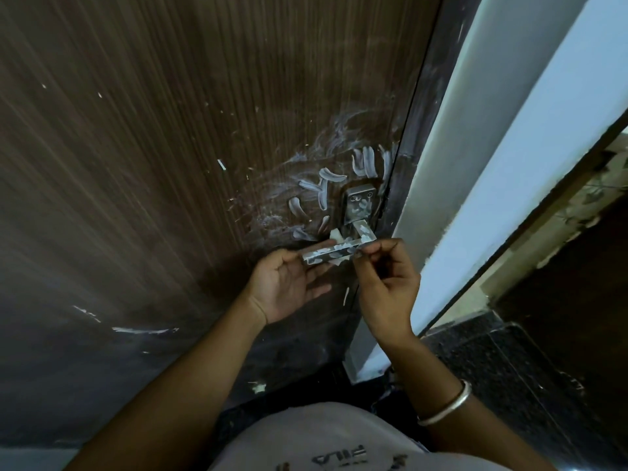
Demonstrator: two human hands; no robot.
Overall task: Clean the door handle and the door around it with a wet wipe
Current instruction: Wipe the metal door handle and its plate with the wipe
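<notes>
The metal door handle [334,254] is a flat lever smeared with white patches, below its square plate [359,203] on the dark brown door [163,158]. White smears ring the plate. A small white wet wipe [335,234] shows behind the lever, with a bit sticking out under it. My left hand [289,287] lies palm up with fingers apart under the lever's left end, the thumb by its tip. My right hand [384,283] pinches thumb and forefinger at the lever's right end, seemingly on a pale edge of the wipe.
The door frame [421,107] and a white wall edge [503,137] run down just right of the handle. A dark speckled floor [489,365] lies below right, with a second dark doorway at far right. A metal bangle [448,404] circles my right wrist.
</notes>
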